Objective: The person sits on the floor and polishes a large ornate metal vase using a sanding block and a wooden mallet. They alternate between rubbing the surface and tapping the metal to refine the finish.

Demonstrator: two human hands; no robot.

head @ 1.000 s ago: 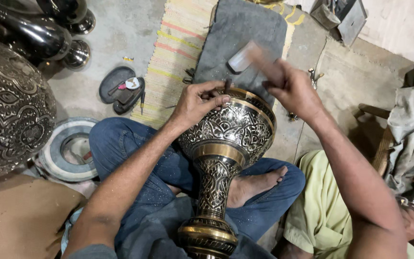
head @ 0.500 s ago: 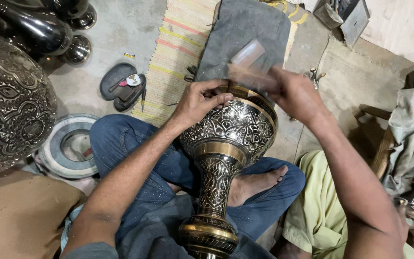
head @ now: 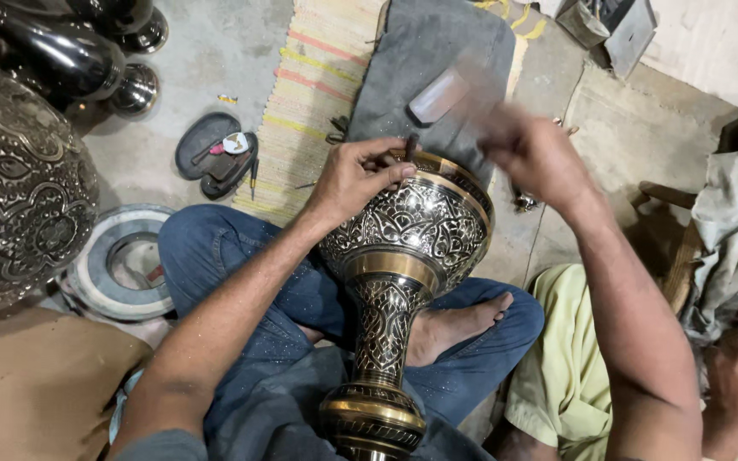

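The person's left hand (head: 354,177) and right hand (head: 533,154) are both bare, with no gloves, rings or wristbands to be seen. The forearms are uncovered from the fingers back to past the elbow; at the near end of the left arm, farthest from the fingers, the edge of a grey-blue sleeve (head: 157,446) shows. The right hand is blurred, so its fingers cannot be made out one by one. The legs wear blue denim jeans (head: 241,256), speckled with fine pale flecks. One bare foot (head: 459,324) shows, with no shoe or sock on it.
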